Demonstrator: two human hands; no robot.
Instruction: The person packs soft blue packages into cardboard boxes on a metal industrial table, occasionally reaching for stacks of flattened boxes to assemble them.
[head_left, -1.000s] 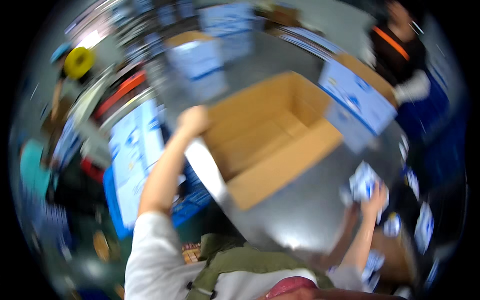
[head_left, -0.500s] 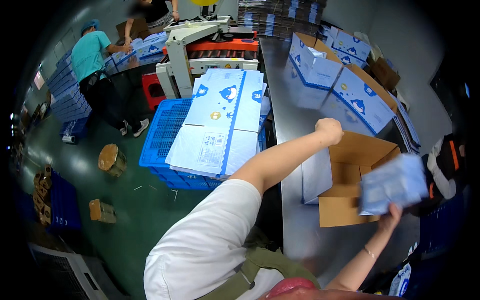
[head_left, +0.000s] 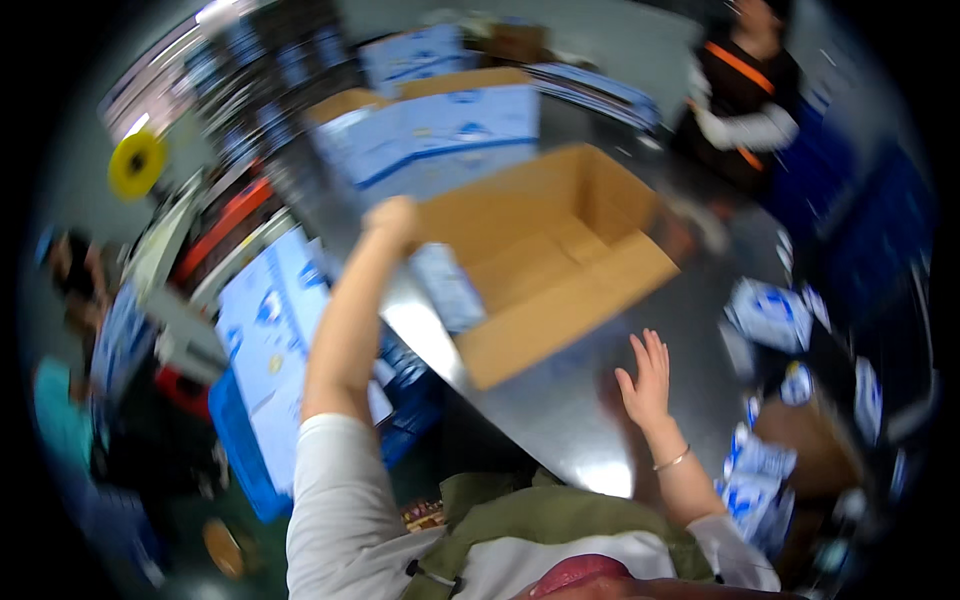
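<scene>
An open cardboard box [head_left: 560,335] stands tilted across the picture on the steel table, brown inside with a pale blue outer flap [head_left: 447,287] on its left. At its far left corner, my left hand [head_left: 393,222] is closed on the edge; the fingers are partly hidden. My right hand [head_left: 648,380] is just off the box's near right side, above the table, fingers spread and holding nothing. No pale blue package shows inside the box, whose bare bottom is blurred.
Printed blue cartons [head_left: 450,125] stand beyond the box. Blue-and-white packages [head_left: 770,315] lie at the right. A person in a dark vest [head_left: 740,95] is at the far right. Flat printed cartons [head_left: 272,310] rest on a blue crate [head_left: 240,440] at the left, beside a machine [head_left: 190,330].
The view has swung to the right. The pale blue package has left my right hand, which has opened. My left hand is still at the box's corner.
</scene>
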